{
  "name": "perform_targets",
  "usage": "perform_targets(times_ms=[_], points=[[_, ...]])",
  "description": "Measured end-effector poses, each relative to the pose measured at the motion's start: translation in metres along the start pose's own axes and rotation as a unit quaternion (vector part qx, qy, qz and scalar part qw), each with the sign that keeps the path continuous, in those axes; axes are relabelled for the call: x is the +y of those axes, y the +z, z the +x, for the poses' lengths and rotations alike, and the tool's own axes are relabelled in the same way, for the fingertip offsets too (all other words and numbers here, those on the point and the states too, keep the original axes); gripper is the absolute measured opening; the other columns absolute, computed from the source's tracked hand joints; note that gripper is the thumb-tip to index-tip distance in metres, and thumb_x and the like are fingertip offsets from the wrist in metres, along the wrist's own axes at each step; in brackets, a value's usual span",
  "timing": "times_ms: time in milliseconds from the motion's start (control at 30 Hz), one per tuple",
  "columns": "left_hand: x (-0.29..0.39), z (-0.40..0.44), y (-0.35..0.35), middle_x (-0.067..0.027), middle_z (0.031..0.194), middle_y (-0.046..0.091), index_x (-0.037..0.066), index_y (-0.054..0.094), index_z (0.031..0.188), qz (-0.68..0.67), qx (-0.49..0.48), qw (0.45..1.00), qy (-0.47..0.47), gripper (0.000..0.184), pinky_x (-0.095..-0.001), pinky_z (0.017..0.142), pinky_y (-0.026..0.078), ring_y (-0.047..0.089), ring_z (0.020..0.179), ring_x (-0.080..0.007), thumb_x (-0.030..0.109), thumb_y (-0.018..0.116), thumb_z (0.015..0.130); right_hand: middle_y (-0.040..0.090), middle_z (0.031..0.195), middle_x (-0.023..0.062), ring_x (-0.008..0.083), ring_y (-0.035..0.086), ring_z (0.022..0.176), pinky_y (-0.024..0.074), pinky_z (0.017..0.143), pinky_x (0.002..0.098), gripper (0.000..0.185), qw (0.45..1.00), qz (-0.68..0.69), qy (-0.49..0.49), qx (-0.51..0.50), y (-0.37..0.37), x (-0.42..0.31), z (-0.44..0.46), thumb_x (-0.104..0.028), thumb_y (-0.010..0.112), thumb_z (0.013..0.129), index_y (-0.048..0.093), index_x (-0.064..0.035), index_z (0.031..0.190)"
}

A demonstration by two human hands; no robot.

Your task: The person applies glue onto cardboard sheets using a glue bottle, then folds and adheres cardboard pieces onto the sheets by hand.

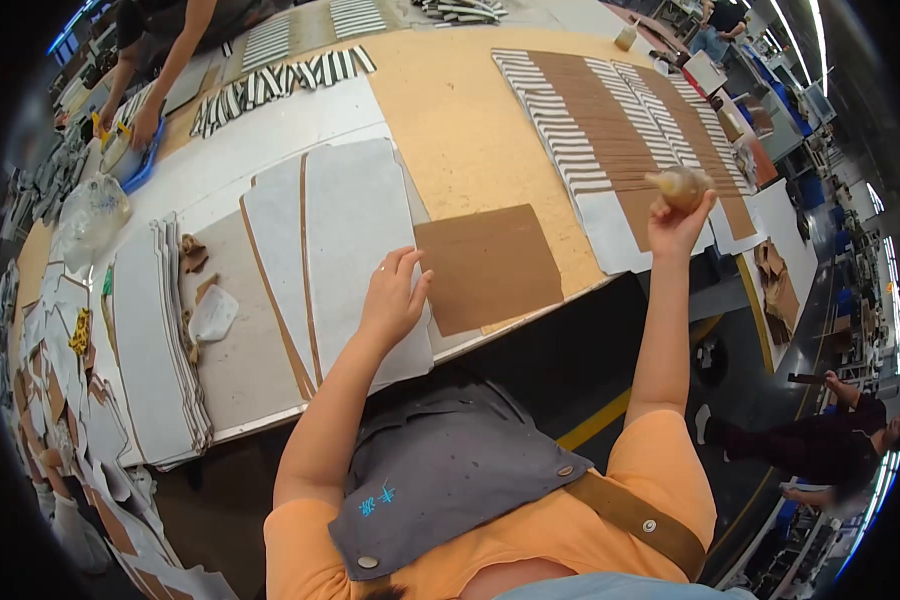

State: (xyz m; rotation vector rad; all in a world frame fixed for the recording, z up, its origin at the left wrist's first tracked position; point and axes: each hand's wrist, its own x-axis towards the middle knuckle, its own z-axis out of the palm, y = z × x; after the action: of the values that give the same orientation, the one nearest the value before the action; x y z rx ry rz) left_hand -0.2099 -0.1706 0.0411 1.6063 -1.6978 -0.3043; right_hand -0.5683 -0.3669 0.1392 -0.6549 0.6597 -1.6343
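My left hand (394,298) is over the right edge of a white sheet (352,215), its fingers loosely spread with nothing in them. Under that sheet lie other pieces, with brown edges showing at the left. Just right of this hand, a flat brown piece (495,268) lies at the table's front edge. Raised to the right, my right hand (676,232) grips a small translucent squeeze bottle (684,187) with yellowish contents. Behind the bottle are rows of narrow white strips laid on brown sheets (610,130); my fingers hide part of the bottle.
A stack of white sheets (155,340) stands at the left near a plastic bag (94,213). Dark-and-white strips (280,85) lie farther back. Another person's hands (142,128) work by a blue tray (146,165) at upper left. A person (820,435) is in the aisle at right.
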Motion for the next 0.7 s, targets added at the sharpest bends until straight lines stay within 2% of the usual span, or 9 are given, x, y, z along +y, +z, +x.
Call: perform_targets(times_ms=[233, 333, 367, 400, 467, 500, 600, 633, 700], points=[[-0.009, -0.028, -0.054, -0.0192, 0.113, 0.052, 0.0, 0.052, 0.107, -0.029, 0.059, 0.997, -0.04, 0.024, -0.0401, 0.088, 0.041, 0.051, 0.105, -0.0359, 0.014, 0.052, 0.088, 0.057, 0.072, 0.0009, 0.0092, 0.044, 0.047, 0.0292, 0.037, 0.0211, 0.053, 0.991, -0.067, 0.116, -0.012, 0.002, 0.043, -0.023, -0.062, 0.047, 0.084, 0.054, -0.0122, 0.098], [-0.02, -0.044, -0.068, -0.019, 0.112, 0.052, -0.001, 0.053, 0.107, -0.036, 0.085, 0.994, -0.059, 0.023, -0.0392, 0.09, 0.041, 0.05, 0.106, -0.0349, 0.013, 0.051, 0.089, 0.061, 0.076, 0.0046, 0.0087, 0.045, 0.043, 0.0292, 0.033, 0.0199, 0.057, 0.961, -0.24, 0.135, 0.008, -0.006, 0.054, -0.019, -0.061, 0.048, 0.084, 0.055, -0.0054, 0.096], [-0.022, -0.049, -0.07, -0.0189, 0.112, 0.052, -0.001, 0.053, 0.107, -0.037, 0.094, 0.993, -0.062, 0.022, -0.0389, 0.091, 0.04, 0.05, 0.106, -0.0346, 0.013, 0.051, 0.089, 0.06, 0.074, 0.0021, 0.0062, 0.049, 0.045, 0.0268, 0.032, 0.0187, 0.057, 0.937, -0.313, 0.147, -0.051, -0.013, 0.053, -0.019, -0.059, 0.052, 0.082, 0.054, -0.0061, 0.102], [-0.023, -0.054, -0.073, -0.0189, 0.112, 0.052, -0.001, 0.053, 0.107, -0.039, 0.096, 0.992, -0.069, 0.022, -0.0386, 0.091, 0.04, 0.05, 0.106, -0.0343, 0.013, 0.05, 0.089, 0.06, 0.074, 0.0026, 0.0074, 0.05, 0.047, 0.0304, 0.035, 0.0202, 0.056, 0.893, -0.42, 0.141, -0.079, -0.006, 0.05, -0.024, -0.057, 0.054, 0.081, 0.054, -0.0061, 0.104], [-0.024, -0.061, -0.077, -0.0187, 0.112, 0.052, -0.001, 0.053, 0.107, -0.045, 0.1, 0.99, -0.084, 0.022, -0.0381, 0.092, 0.04, 0.05, 0.107, -0.0336, 0.013, 0.05, 0.09, 0.059, 0.073, 0.0036, 0.0098, 0.052, 0.05, 0.0376, 0.04, 0.0232, 0.056, 0.768, -0.614, 0.124, -0.132, 0.015, 0.04, -0.036, -0.054, 0.059, 0.079, 0.052, -0.0061, 0.108], [-0.023, -0.065, -0.078, -0.0187, 0.112, 0.052, -0.001, 0.053, 0.107, -0.049, 0.1, 0.99, -0.087, 0.022, -0.038, 0.092, 0.04, 0.05, 0.107, -0.0335, 0.013, 0.05, 0.09, 0.064, 0.085, 0.0119, 0.0195, 0.062, 0.065, 0.048, 0.051, 0.0291, 0.074, 0.685, -0.712, 0.004, -0.153, -0.019, 0.061, -0.016, -0.058, 0.06, 0.073, 0.045, -0.0055, 0.123], [-0.017, -0.072, -0.079, -0.0185, 0.112, 0.052, -0.001, 0.053, 0.107, -0.06, 0.097, 0.989, -0.09, 0.022, -0.0376, 0.092, 0.039, 0.05, 0.107, -0.0331, 0.013, 0.05, 0.089, 0.062, 0.101, 0.0246, 0.0363, 0.06, 0.097, 0.0468, 0.084, 0.0399, 0.086, 0.461, -0.854, 0.073, -0.228, 0.0, 0.054, -0.036, -0.062, 0.06, 0.072, 0.039, -0.0043, 0.131], [-0.014, -0.074, -0.079, -0.0185, 0.112, 0.052, -0.001, 0.053, 0.107, -0.065, 0.094, 0.99, -0.087, 0.022, -0.0375, 0.093, 0.039, 0.05, 0.108, -0.033, 0.012, 0.05, 0.089, 0.06, 0.104, 0.0268, 0.0393, 0.059, 0.098, 0.0475, 0.082, 0.0406, 0.089, 0.475, -0.839, 0.131, -0.23, 0.004, 0.053, -0.041, -0.065, 0.059, 0.07, 0.038, -0.0061, 0.132], [-0.01, -0.076, -0.079, -0.0183, 0.112, 0.052, -0.001, 0.053, 0.107, -0.071, 0.092, 0.99, -0.084, 0.022, -0.0373, 0.093, 0.039, 0.05, 0.108, -0.0329, 0.012, 0.05, 0.089, 0.06, 0.105, 0.0265, 0.0383, 0.059, 0.098, 0.0472, 0.083, 0.0402, 0.088, 0.495, -0.834, 0.12, -0.213, 0.001, 0.055, -0.043, -0.064, 0.059, 0.07, 0.038, -0.0055, 0.133]])
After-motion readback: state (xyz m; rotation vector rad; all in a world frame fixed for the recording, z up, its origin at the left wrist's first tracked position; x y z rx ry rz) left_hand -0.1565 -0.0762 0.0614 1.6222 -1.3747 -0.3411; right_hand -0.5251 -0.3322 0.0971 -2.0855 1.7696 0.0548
